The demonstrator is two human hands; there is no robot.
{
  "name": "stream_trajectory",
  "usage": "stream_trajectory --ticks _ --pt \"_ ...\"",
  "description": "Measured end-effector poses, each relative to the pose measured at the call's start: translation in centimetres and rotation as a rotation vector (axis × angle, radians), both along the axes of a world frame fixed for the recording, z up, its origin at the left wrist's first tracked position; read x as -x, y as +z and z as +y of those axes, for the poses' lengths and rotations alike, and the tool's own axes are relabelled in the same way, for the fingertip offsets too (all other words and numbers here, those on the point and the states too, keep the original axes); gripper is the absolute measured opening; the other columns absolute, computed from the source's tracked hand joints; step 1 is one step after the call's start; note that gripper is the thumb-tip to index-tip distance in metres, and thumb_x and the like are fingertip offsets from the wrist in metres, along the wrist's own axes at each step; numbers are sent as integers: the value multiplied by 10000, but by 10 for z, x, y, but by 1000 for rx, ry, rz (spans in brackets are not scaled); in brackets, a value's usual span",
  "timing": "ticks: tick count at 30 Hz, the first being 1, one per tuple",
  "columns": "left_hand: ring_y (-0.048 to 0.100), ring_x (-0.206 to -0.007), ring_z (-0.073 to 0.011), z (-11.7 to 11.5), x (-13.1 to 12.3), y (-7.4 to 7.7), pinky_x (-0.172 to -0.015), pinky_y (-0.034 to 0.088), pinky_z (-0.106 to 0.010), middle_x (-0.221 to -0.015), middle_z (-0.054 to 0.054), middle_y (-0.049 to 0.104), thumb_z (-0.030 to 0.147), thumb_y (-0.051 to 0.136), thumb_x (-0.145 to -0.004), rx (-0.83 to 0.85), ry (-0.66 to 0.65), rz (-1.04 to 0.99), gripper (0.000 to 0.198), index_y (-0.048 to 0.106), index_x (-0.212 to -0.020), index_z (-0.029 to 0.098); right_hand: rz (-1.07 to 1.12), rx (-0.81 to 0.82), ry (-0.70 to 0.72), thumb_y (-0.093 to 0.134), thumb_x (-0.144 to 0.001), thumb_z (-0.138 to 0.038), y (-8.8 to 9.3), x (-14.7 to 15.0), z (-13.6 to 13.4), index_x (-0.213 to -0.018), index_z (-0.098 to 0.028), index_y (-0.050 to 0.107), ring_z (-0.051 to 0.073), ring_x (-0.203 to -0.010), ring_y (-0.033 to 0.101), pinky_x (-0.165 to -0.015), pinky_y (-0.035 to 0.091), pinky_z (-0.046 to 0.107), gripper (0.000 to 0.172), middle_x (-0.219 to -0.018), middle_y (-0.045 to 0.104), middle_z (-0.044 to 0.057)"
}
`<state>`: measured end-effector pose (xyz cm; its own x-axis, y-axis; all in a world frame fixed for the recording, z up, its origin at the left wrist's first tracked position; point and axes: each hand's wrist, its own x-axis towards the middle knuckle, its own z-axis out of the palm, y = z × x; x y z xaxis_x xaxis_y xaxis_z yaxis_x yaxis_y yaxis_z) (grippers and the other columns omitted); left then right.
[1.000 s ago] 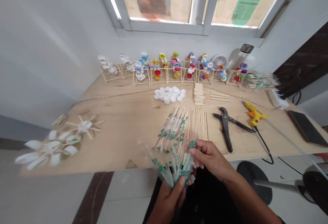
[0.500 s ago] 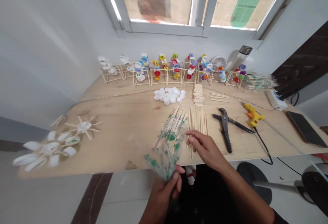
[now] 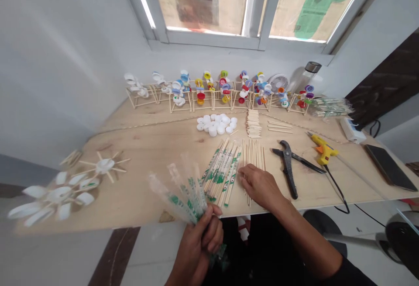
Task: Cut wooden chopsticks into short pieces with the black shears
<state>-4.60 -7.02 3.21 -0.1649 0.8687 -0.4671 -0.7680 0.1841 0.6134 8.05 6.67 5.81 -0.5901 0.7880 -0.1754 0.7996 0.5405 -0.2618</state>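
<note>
My left hand [image 3: 204, 236] is closed around a bunch of clear plastic chopstick sleeves [image 3: 188, 196] with green print, fanned out over the table's front edge. Just beyond it lies a pile of wrapped chopsticks [image 3: 222, 168] in the same printed sleeves. My right hand [image 3: 260, 185] rests over the near part of a row of bare chopsticks [image 3: 255, 153]. Its fingers are curled down at the row's left side, and whatever is under the fingertips is hidden.
White bottle caps [image 3: 218, 124], short cut sticks [image 3: 253, 123], black-handled cutters [image 3: 288, 168] and a yellow glue gun [image 3: 324, 148] lie around. Stick frames with coloured cap wheels [image 3: 225, 91] line the back. At left lie a spoked wheel [image 3: 104, 166] and a white-bladed wheel [image 3: 60, 194].
My left hand has moved left and slightly up with the sleeves, drawing them off the wrapped pile. My right hand's fingers have curled in more, close to the same place.
</note>
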Motion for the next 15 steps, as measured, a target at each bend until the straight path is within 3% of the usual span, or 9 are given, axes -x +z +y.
stream_trajectory --ticks 7,15 --pt "186 -353 -37 -1 -1 -2 -380 220 -169 -395 106 191 373 553 -812 -8 12 23 240 575 -736 146 -132 -36 -86 398 -871 -313 0 21 16 -885 -182 614 230 -813 622 -642 387 294 253 -868 677 92" --pt "191 -355 -33 -5 -3 2 -382 229 -166 -395 102 201 388 568 -800 31 8 52 256 578 -722 144 -149 -59 -189 437 -841 -434 -6 32 24 -927 -163 599 252 -803 636 -653 417 315 327 -835 690 104"
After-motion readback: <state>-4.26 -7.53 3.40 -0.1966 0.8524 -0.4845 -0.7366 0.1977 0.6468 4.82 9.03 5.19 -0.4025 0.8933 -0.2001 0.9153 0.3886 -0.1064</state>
